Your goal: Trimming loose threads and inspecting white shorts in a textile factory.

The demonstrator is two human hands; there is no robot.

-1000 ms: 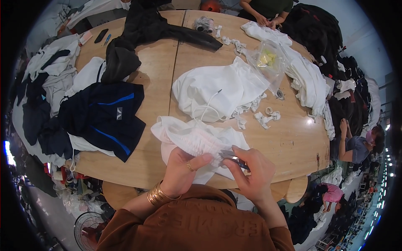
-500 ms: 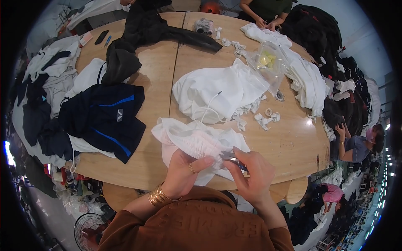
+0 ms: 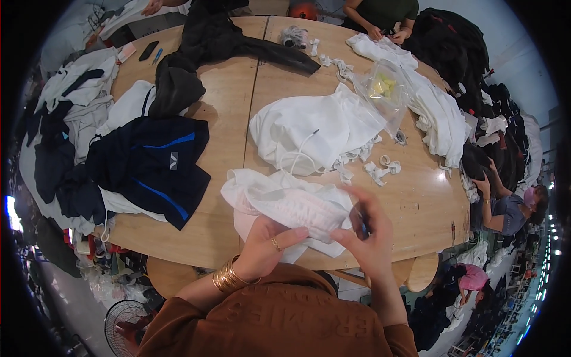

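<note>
The white garment (image 3: 264, 193) is at the near edge of the table (image 3: 215, 244). Left hand (image 3: 262, 244): grip closed on its gathered band (image 3: 303, 205). Right hand (image 3: 366, 229): grip holds a blurred dark hand tool (image 3: 358, 220), thumb at the band. Expect light, soft, stretchy handling; hold by the gathered band.

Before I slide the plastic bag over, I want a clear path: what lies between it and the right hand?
In the head view, white scraps lie on the table between the bag and the right hand, with some bare wood.
</note>
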